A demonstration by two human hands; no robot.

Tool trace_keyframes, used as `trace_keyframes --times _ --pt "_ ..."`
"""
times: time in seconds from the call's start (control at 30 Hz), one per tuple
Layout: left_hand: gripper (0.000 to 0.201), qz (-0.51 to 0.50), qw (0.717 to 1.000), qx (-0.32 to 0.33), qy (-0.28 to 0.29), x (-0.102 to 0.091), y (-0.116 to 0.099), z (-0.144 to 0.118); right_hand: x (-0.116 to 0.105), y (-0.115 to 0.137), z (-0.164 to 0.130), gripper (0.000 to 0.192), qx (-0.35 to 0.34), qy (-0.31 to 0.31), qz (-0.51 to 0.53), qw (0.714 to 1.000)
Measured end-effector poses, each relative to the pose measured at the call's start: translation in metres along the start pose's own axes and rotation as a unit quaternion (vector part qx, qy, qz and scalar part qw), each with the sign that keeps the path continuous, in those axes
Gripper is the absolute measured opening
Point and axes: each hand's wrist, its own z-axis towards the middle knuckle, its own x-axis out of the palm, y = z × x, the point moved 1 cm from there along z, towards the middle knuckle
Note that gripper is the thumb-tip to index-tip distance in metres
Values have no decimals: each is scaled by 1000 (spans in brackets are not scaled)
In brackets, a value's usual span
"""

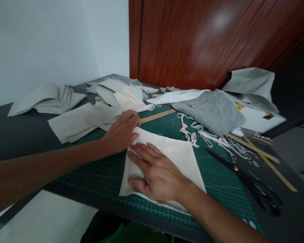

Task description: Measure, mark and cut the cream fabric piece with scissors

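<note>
White wall left, dark red wooden panelling right; dark tabletop [20, 131] below, partly covered by a green gridded cutting mat [167, 128].

Far left: folded stack of pale fabric [47, 98]. Next to it, loose cream cut pieces [78, 123] overlapping the mat's left edge.

Left hand [123, 131]: flat, fingers together, pressing the upper left corner of a cream fabric square [179, 153]. Grips nothing.

Right hand [157, 173]: palm down, fingers spread, pinning the square's lower left part. Also grips nothing. Hands near each other, not touching.

Fabric square lies mid-mat, smooth; a second layer seems to show at its near edge. Judged: laid out and flattened, no mark or cut line visible on it.

Behind: wooden ruler [158, 115]. Right of it, grey fabric [210, 111], white cord scraps [192, 133], black scissors [250, 184] lying untouched, two long wooden strips [260, 153].

Writing: mat grid markings only, too small to read. No brands legible.
</note>
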Motion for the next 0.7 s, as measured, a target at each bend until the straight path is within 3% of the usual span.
trace_keyframes --times 0.07,0.17,0.27,0.33,0.43,0.53,0.63,0.7 --pt "24 -63 993 95 -22 -14 -6 -16 2 -1 1 75 20 13 3 1000" --pt "59 -158 953 236 108 -33 -22 -50 4 -1 1 80 38 29 7 999" --pt "70 -137 936 247 212 -42 -37 -81 4 -1 2 82 40 42 3 998" --pt "69 -138 935 234 228 -42 -42 -91 4 -1 1 82 34 46 -1 998" --pt "38 -153 940 221 209 -41 -42 -92 5 -1 1 80 35 42 -1 999" --pt "11 -110 945 251 179 -42 -42 -89 6 -1 1 79 41 37 1 998" --pt "16 -56 948 273 156 -40 -45 -89 7 -1 2 77 47 26 -4 999" --pt "22 -57 960 243 127 -36 -47 -90 7 -1 2 73 52 17 -7 998"
